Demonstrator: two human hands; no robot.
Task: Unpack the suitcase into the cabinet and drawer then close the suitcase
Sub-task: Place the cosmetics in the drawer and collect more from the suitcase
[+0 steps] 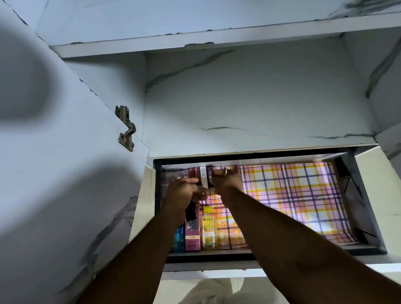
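Forearms fill the bottom of the head view, both reaching into the pulled-out drawer [357, 186] under the open cabinet [250, 94]. Left hand [182, 194] has its grip curled round a small dark item, with another dark piece hanging below the palm; can't tell what either is. Right hand [225, 180] also has fingers curled, apparently pinching something small at the back row, but the item is hidden, so grip contents there are uncertain. Already in the drawer, on the plaid liner [295, 192]: a pink box [192, 235], a yellow bottle [208, 228] just beside it, a blue pack [178, 238] on the other side, plus a row of small boxes [196, 172] along the back wall. All of it sits in the left part; the right part of the liner shows nothing on it. Cabinet shelf above the drawer shows nothing stored in the visible part. Suitcase isn't in frame, so what remains inside it and whether it's closed can't be told. My read: drawer loading partly done, toiletries going in now; the cabinet part looks not started, and closing the suitcase is likely still to do.
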